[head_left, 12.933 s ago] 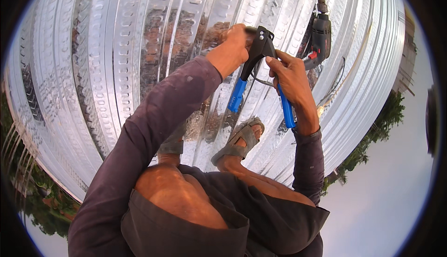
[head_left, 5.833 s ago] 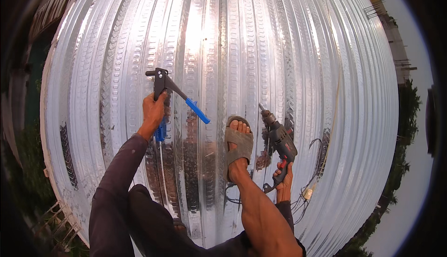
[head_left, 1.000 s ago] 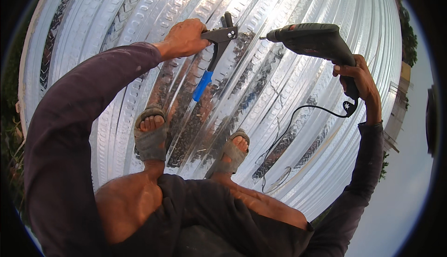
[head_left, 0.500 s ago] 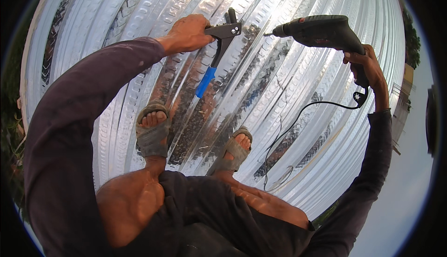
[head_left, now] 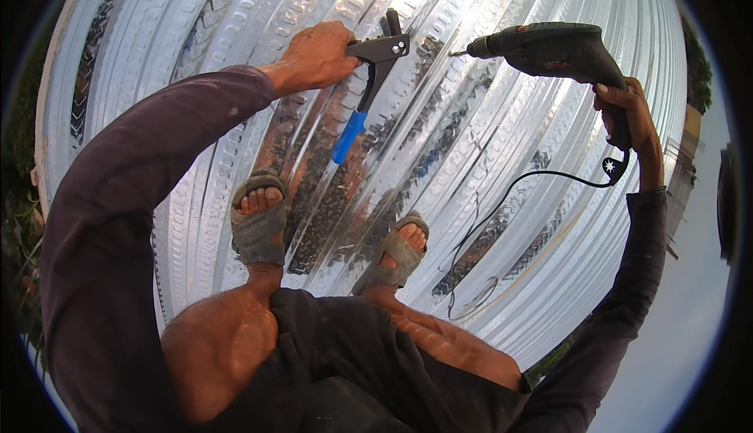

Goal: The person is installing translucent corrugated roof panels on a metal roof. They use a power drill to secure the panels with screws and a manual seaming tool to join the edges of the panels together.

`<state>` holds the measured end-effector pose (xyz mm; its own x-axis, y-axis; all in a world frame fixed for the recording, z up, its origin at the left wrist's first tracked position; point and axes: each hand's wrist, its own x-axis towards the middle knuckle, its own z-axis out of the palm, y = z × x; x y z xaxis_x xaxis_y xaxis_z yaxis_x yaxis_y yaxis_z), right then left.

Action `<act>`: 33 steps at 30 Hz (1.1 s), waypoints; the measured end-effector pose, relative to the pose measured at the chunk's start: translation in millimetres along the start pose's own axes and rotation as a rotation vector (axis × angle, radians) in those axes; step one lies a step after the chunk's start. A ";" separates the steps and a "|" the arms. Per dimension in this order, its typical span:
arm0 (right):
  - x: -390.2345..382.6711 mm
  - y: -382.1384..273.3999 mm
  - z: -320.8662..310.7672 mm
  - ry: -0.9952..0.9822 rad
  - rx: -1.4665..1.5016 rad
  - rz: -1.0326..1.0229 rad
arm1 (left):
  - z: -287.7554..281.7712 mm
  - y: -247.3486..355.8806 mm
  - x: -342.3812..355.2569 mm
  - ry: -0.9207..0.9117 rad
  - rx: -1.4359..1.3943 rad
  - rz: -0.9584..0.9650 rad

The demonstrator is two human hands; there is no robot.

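My left hand (head_left: 318, 55) is closed around the end of a hand riveter (head_left: 378, 55), a dark lever tool with one blue-gripped handle pointing down toward my feet. On the right, my right hand (head_left: 634, 111) grips the handle of a dark corded power drill (head_left: 558, 50). The drill lies level, its thin bit (head_left: 458, 53) pointing left toward the riveter, with a gap between the two tools. Whether the bit touches the metal beneath cannot be made out.
Shiny ribbed metal sheets (head_left: 502, 143), embossed and curving with the lens, spread under me. My sandalled feet (head_left: 260, 225) stand on them. The drill's black cord (head_left: 502, 201) loops down between my right foot and right arm. Greenery (head_left: 694, 64) and sky lie beyond the edge.
The drill and my right hand have shifted slightly to the right. My left hand still holds the riveter in nearly the same place.
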<state>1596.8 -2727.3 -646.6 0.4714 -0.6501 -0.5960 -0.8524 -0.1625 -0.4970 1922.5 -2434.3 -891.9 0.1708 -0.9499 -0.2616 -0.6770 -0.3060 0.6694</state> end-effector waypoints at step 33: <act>-176.5 106.0 57.7 0.484 0.796 0.041 | -3.1 37.2 42.6 0.356 -0.325 -0.098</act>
<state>1436.2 -2586.9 -630.5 0.1465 -0.9116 -0.3840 -0.3762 0.3077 -0.8740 1906.8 -2486.4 -876.0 0.4953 -0.8606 -0.1185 -0.3965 -0.3454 0.8506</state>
